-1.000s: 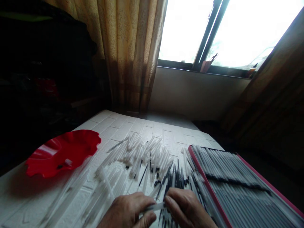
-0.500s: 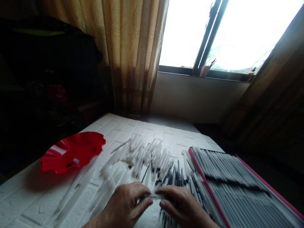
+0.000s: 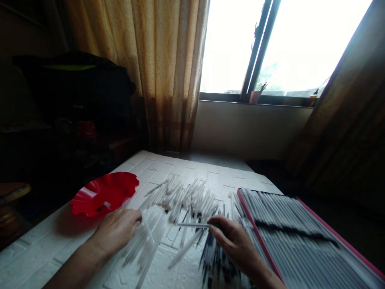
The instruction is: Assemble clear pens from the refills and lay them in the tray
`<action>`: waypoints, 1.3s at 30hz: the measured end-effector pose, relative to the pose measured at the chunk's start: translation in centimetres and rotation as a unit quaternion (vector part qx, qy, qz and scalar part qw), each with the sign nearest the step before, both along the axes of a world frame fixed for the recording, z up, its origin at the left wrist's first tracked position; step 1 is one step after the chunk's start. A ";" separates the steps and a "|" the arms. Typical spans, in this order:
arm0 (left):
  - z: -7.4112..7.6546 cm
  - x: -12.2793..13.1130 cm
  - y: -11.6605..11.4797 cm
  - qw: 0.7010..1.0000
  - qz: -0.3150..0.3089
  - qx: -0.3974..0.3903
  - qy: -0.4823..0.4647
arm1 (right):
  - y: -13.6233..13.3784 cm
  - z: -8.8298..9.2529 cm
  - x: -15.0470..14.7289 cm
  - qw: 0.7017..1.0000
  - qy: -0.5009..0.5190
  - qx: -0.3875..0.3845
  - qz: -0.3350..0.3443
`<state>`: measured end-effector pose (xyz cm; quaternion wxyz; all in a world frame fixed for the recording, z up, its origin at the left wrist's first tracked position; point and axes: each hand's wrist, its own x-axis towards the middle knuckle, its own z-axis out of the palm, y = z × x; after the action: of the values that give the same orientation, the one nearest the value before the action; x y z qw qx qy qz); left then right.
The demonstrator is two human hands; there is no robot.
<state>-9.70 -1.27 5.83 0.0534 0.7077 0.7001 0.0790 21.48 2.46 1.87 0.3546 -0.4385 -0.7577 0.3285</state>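
My right hand (image 3: 236, 243) pinches one end of a slim pen-like clear tube (image 3: 192, 225) with a greyish core, which points left over the table. Below that hand lies a pile of thin dark rods (image 3: 215, 257), some partly hidden by it. My left hand (image 3: 122, 226) is closed, its fingertips curled down beside the red bowl and the loose clear plastic tubes (image 3: 147, 241). Whatever its fingers hold, if anything, is hidden. A heap of shorter clear tubes (image 3: 177, 194) lies ahead, with small black pieces (image 3: 197, 218) near it.
A red wavy-rimmed bowl (image 3: 114, 182) with small bits inside stands at the left. On the right, a pink-edged box (image 3: 252, 220) holds rows of filled tubes (image 3: 313, 257). The white brick-patterned table (image 3: 240, 176) reaches toward a curtain (image 3: 171, 72) and window.
My hands, together at the front holding a tube, have parted. The left moved left toward the bowl; the right keeps a tube and has lifted slightly. The camera view has shifted a little.
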 end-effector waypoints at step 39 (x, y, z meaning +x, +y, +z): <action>-5.2 6.1 3.3 0.811 -0.022 -0.045 -0.583 | -0.2 0.0 -1.0 0.958 0.246 -0.147 0.005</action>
<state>-3.58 2.02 0.64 0.4850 0.5409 0.5247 0.4437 20.53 2.29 1.85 0.4605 -0.3878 -0.5922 0.5356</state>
